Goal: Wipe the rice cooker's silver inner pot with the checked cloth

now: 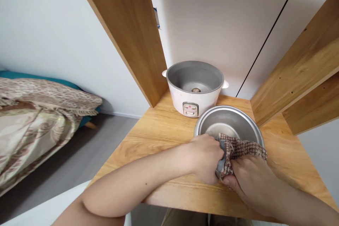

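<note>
A metal inner pot (227, 122) stands on the wooden table (159, 130), tilted a little toward me. My left hand (205, 157) grips the pot's near rim. My right hand (247, 176) presses a brown-and-white checked cloth (242, 148) against the same near rim and side. The cloth drapes over the rim into the pot. Behind the pot stands a white rice cooker body (194, 86) with no lid, its grey inside bare.
Wooden shelf uprights rise at the left (127, 24) and the right (299, 63) of the table. A white wall is behind. A bed with a patterned blanket (37, 116) lies at the far left over a grey floor.
</note>
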Motion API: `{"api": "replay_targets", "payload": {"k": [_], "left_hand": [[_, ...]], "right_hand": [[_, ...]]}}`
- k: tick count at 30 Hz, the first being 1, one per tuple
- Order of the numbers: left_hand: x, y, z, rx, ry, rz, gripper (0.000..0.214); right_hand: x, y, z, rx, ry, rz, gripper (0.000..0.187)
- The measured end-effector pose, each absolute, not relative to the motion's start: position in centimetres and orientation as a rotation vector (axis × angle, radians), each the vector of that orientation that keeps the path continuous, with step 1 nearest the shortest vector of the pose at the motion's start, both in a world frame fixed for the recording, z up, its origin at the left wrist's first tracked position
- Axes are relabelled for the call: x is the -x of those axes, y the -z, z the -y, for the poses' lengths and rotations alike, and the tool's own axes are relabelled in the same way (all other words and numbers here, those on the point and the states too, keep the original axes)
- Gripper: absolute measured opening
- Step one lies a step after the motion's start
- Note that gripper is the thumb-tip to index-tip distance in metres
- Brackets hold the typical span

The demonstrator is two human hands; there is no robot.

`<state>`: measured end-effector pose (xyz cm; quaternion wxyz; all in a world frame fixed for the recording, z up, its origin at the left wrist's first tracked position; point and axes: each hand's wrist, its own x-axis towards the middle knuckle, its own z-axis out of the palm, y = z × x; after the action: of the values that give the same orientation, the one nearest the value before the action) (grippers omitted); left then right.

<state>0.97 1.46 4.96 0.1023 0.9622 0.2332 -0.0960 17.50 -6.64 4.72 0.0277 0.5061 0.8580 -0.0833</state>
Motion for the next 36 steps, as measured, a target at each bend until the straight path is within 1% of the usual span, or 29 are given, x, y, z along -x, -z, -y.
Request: {"api": "replay_targets", "payload": {"k": [4,7,10,13,18,23,27,29,36], "left_hand": [[-1.1,-5.0,-1.4,-2.829,0.299,-0.706,0.035],[-1.0,-4.9,-1.5,-2.832,0.293,-0.691,0.032],[-0.9,-4.8,-1.5,-2.842,0.299,-0.684,0.029],[-0.8,-4.8,-1.6,-2.845,0.309,-0.673,0.028],[-0.9,-4.8,-1.5,-2.843,0.291,-0.677,0.028],[-1.0,-5.0,-1.4,-2.83,0.315,-0.718,0.029],[-1.0,-4.9,-1.4,-2.839,0.294,-0.713,0.032],[-1.0,-4.8,-1.4,-2.835,0.296,-0.718,0.033],[-0.8,-4.8,-1.5,-2.847,0.266,-0.711,0.028]], "right_hand": [[-16.8,-3.4,7.1,-1.684,0.246,-2.595,0.027],[-16.8,-2.9,7.3,-1.741,0.216,-2.66,0.021],[-17.0,-3.0,7.3,-1.712,0.043,-2.796,0.015],[-17.3,-3.2,7.3,-1.634,-0.133,-2.884,0.015],[-17.9,-2.9,7.2,-1.609,-0.237,-2.904,0.019],[-17.3,-2.3,7.1,-1.639,-0.221,-2.956,0.017],[-16.6,-1.7,7.2,-1.736,-0.239,-3.001,0.03],[-16.6,-1.6,7.2,-1.753,-0.242,-3.009,0.032],[-17.8,-3.8,6.2,-1.484,0.003,-2.972,0.017]]}}
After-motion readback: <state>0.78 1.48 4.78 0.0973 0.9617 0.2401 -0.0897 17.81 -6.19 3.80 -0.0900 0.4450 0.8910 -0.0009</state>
